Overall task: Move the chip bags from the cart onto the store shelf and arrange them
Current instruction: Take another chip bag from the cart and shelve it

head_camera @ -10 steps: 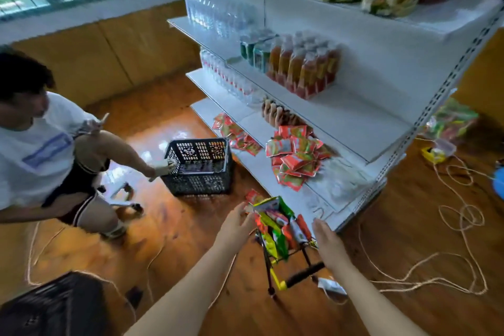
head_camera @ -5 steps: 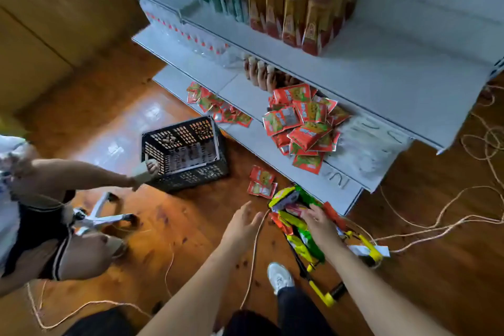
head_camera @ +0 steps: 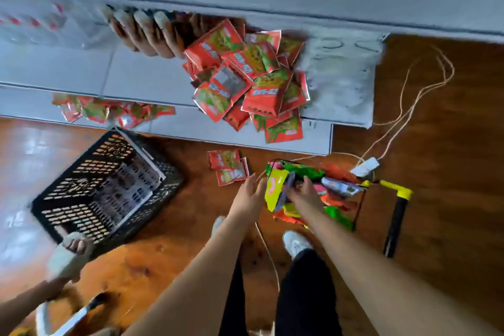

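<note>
A small wire cart (head_camera: 359, 209) with a yellow and black handle (head_camera: 396, 210) stands on the wooden floor, full of green, yellow and orange chip bags (head_camera: 336, 213). My right hand (head_camera: 305, 196) is down in the cart, its fingers curled over bags beside a tilted yellow bag (head_camera: 275, 189). My left hand (head_camera: 249, 194) has straight fingers and touches the yellow bag's left side. A heap of red chip bags (head_camera: 245, 76) lies on the white bottom shelf (head_camera: 136, 76). Two red bags (head_camera: 229, 168) lie on the floor by the shelf.
A black plastic crate (head_camera: 106, 188) sits on the floor to the left, with another person's gloved hand (head_camera: 68, 256) on its corner. More red bags (head_camera: 109, 110) lie along the lowest shelf on the left. Cords (head_camera: 409, 106) trail over the floor at right. My shoe (head_camera: 296, 243) is beside the cart.
My view has tilted down and closer to the cart. My right hand has gone deeper into the bags and my left hand has come up against the yellow bag.
</note>
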{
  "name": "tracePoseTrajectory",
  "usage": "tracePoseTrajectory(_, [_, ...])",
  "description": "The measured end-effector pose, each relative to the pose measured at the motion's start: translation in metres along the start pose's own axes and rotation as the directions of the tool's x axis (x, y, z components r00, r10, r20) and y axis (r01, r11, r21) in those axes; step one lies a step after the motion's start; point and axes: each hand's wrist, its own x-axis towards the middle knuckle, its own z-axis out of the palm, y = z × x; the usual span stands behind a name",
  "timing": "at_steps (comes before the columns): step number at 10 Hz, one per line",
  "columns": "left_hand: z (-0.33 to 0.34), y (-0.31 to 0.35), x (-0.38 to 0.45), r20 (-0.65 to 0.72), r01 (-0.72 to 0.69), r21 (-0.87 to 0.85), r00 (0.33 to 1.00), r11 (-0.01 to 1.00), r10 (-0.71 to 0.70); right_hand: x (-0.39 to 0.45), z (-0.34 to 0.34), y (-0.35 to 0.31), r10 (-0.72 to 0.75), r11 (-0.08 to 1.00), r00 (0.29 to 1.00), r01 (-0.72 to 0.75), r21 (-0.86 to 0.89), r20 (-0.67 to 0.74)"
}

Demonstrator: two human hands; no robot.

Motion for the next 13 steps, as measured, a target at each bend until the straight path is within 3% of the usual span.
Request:
tracePoseTrajectory(2, [0.017,-0.027,0.084,0.172,0.075,-0.032,0.983,0.997,-0.068,0.064,0.064,0.019,-0.078,0.977,0.940,0.006,-0.212,-0.332])
tracePoseTrajectory(3, [0.028,-0.043,0.104,0.269,0.125,-0.048,0.957,0.991,-0.108,0.079,0.072,0.014,-0.058,0.944,0.916,-0.079,-0.321,-0.397])
tracePoseTrajectory(5, [0.034,-0.054,0.112,0.336,0.136,0.093,0.928,0.986,-0.160,0.062,0.066,0.014,-0.038,0.921,0.891,-0.145,-0.361,-0.453])
tracePoseTrajectory(7, [0.018,-0.029,0.079,0.367,0.005,0.184,0.927,0.983,-0.074,-0.003,0.051,0.020,-0.153,0.958,0.887,0.026,-0.285,-0.436])
tracePoseTrajectory(9, [-0.001,0.009,0.032,0.375,-0.147,0.348,0.927,0.926,0.007,-0.058,0.016,0.007,-0.202,0.942,0.865,0.044,-0.332,-0.459])
tracePoseTrajectory(10, [-0.011,0.038,-0.002,0.370,-0.316,0.615,0.925,0.722,0.090,-0.087,-0.011,0.001,-0.263,0.919,0.847,0.075,-0.386,-0.462])
tracePoseTrajectory(11, [-0.018,0.085,-0.048,0.395,-0.484,0.764,0.874,0.426,0.284,-0.127,-0.056,-0.011,-0.360,0.871,0.830,0.136,-0.472,-0.426])
tracePoseTrajectory(12, [-0.020,0.138,-0.095,0.510,-0.626,0.749,0.753,0.216,0.417,-0.180,-0.114,-0.024,-0.488,0.805,0.811,0.275,-0.525,-0.324])
tracePoseTrajectory(13, [-0.013,0.189,-0.142,0.637,-0.738,0.665,0.639,0.112,0.431,-0.242,-0.174,-0.028,-0.559,0.805,0.773,0.419,-0.421,-0.300])
